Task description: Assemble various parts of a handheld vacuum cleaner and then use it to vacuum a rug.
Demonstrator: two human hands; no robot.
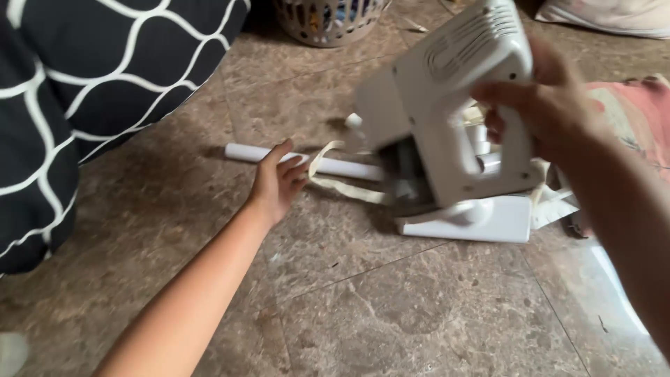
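Brown stone-tile floor (391, 307), laundry basket (328, 21) behind. Right hand (551, 105), grip clamped on the white handheld vacuum body (447, 105), holds it above the floor. Left hand (279, 183), fingers apart, rests on the white tube (335, 166). Best to close fully round the tube, keeping the body steady.

White plastic handheld vacuum body (447, 105) and white plastic tube (307, 162)
The body is tilting, lifted; the tube is lying flat on the brown stone floor (391, 307).

A woven laundry basket (328, 21) stands on the brown stone floor (391, 314); left of it lies black-and-white patterned bedding (84, 91), right of it a pink cloth (638, 115).
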